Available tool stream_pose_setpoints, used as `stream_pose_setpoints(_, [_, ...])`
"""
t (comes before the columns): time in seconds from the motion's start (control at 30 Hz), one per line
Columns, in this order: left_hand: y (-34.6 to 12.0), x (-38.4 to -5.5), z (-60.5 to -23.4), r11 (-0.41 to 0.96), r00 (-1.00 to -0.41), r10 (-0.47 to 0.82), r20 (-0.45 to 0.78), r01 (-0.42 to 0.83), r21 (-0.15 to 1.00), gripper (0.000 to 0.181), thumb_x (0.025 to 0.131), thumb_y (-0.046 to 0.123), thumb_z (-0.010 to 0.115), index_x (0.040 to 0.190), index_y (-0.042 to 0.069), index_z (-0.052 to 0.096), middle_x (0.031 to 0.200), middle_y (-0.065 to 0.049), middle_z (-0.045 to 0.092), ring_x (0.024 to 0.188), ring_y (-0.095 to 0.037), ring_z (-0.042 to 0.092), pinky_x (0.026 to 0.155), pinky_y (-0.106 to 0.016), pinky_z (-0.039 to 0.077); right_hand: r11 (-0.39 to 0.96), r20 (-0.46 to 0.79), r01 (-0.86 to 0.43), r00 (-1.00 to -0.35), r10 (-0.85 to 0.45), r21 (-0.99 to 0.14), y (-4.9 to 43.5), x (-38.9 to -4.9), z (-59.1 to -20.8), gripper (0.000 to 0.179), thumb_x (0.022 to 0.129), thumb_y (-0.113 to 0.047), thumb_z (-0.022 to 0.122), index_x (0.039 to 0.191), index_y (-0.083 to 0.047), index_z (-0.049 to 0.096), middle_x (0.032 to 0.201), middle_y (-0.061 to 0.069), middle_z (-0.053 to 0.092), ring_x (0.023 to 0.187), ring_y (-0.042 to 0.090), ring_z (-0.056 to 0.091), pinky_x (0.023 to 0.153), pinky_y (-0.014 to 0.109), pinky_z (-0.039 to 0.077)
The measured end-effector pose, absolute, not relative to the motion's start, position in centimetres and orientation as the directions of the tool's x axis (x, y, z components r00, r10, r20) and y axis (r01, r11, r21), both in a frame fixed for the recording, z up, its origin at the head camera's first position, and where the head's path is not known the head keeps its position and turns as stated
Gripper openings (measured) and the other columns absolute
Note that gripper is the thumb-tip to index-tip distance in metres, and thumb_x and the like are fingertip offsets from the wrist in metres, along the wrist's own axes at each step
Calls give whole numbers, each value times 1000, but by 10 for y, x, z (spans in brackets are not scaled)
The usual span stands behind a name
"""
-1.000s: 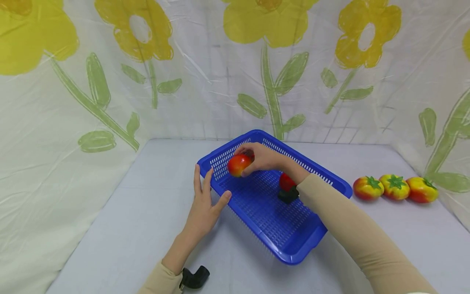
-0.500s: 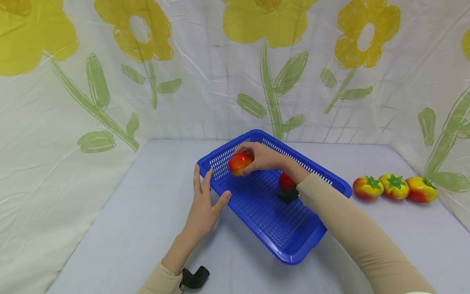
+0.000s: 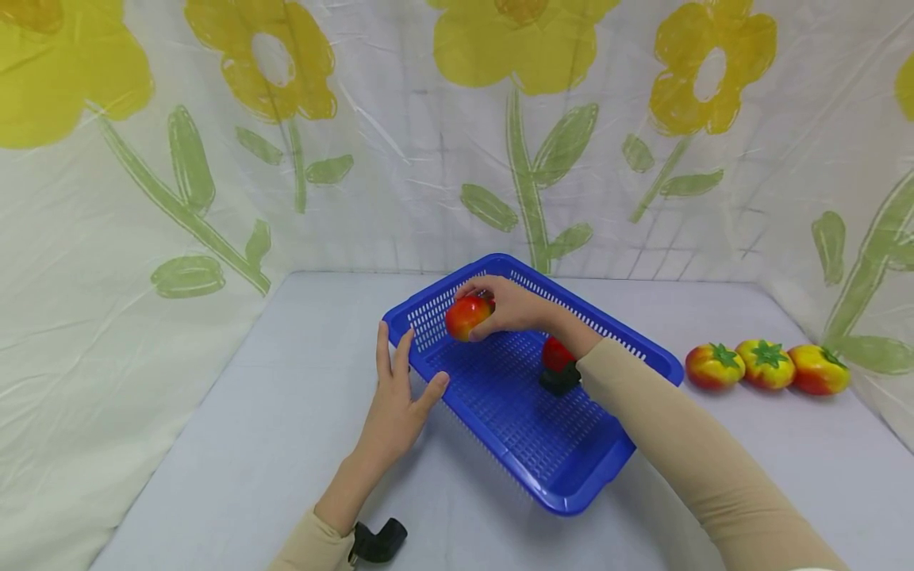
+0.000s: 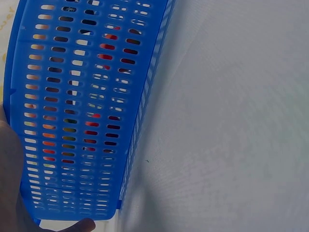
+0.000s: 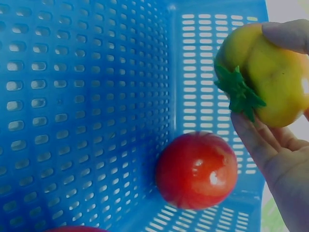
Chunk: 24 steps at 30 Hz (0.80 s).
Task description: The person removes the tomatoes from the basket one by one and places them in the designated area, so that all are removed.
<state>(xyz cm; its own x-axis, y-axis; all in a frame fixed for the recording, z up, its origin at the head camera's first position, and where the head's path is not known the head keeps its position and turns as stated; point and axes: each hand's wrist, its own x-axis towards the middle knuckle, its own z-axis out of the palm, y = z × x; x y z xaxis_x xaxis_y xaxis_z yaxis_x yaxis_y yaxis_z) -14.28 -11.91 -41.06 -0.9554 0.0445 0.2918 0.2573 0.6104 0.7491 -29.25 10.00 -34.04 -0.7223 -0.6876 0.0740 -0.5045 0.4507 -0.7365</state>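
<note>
My right hand grips a red-and-yellow tomato inside a blue perforated basket, near its far left end. In the right wrist view the held tomato shows its yellow side and green star-shaped leaves. Below it in the basket sits a red tomato; part of another red one shows at the frame's bottom edge. The head view shows one red tomato partly behind my right arm. My left hand is spread, fingers straight, against the basket's left rim.
Three red-and-yellow tomatoes with green tops, the middle one among them, stand in a row right of the basket on the white-covered table. Black camera mounts sit at both wrists. A flower-printed curtain hangs behind.
</note>
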Motion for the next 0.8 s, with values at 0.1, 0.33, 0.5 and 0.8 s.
stream_pose_setpoints(0.1, [-119,-143,-411,612,-955,47,294,260,747,87,94,56,57,159,21,13,161,-1,-20,140,-43,27,98,-61,37,448,83,-508,-724,-685,-736,101,-292,-340,65,73,-18,87,131,-11,59,129,8,55,112,28,53,89,40,51])
stream_pose_setpoints(0.33, [-118,-143,-411,604,-954,47,295,263,753,86,94,55,57,159,19,14,161,-1,-20,140,-42,26,99,-61,37,444,100,-514,-728,-678,-734,102,-293,-340,62,75,-17,85,131,-12,60,127,7,56,110,27,54,89,39,51])
stream_pose_setpoints(0.5, [-119,-142,-411,601,-957,45,288,256,757,85,95,55,57,159,20,13,161,1,-20,141,-42,26,99,-61,36,434,116,-518,-729,-675,-737,102,-293,-336,62,75,-17,85,132,-11,60,125,6,57,109,26,54,88,40,51])
stream_pose_setpoints(0.8, [-119,-143,-411,603,-956,45,291,259,755,84,95,55,56,159,20,14,161,4,-21,141,-41,25,99,-62,36,437,157,-547,-733,-662,-714,104,-294,-323,61,76,-20,84,133,-13,61,125,2,58,108,22,55,87,38,51])
